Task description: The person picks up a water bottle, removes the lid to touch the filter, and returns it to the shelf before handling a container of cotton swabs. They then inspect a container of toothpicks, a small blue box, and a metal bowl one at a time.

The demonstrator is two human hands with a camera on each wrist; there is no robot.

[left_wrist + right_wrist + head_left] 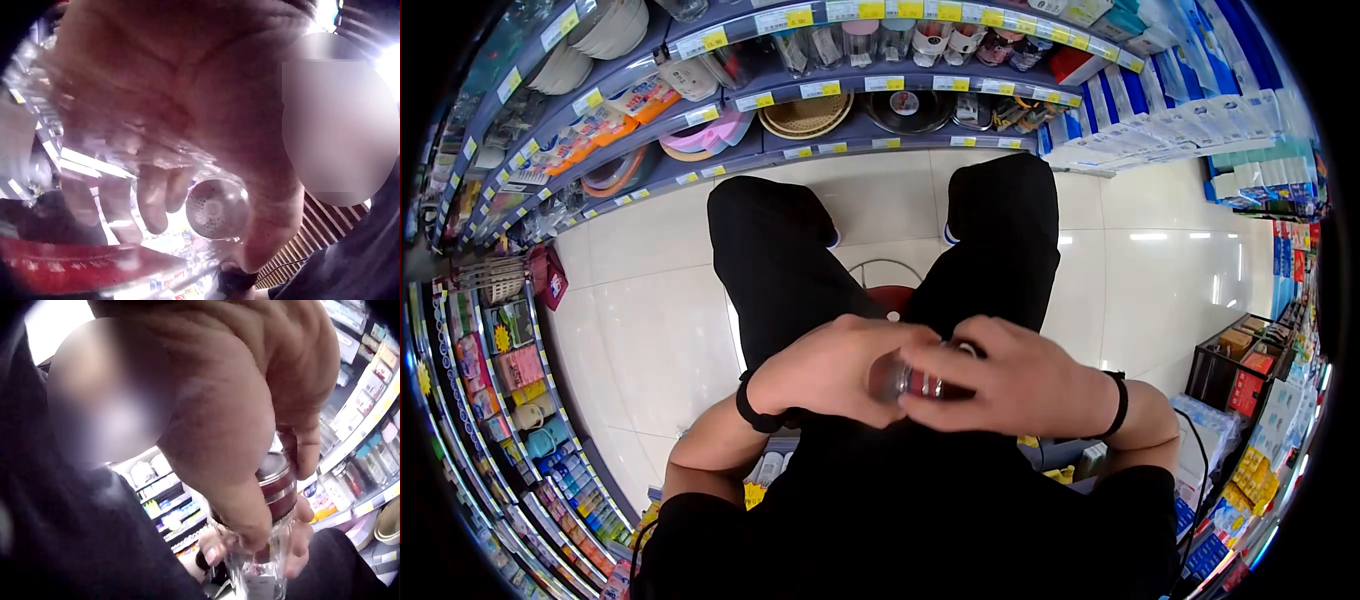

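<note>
A clear bottle (253, 578) with a dark red and silver top (281, 492) is between the two hands, over the lap. The left hand (835, 370) grips its clear body; the fingertips show around it in the right wrist view. From the other side, the right hand (1025, 380) pinches the red top (925, 384) between thumb and fingers. In the left wrist view a round perforated disc (215, 209) shows beside the left hand (181, 94). Whether the top is screwed down or loose, I cannot tell.
Below the hands is a red stool (890, 297) between the knees. Ahead stand shelves (910, 85) with glasses, bowls and basins. Packed shelves (520, 400) line the left; boxes (1180, 110) and a dark crate (1240, 365) are on the right. The floor (650, 300) is pale tile.
</note>
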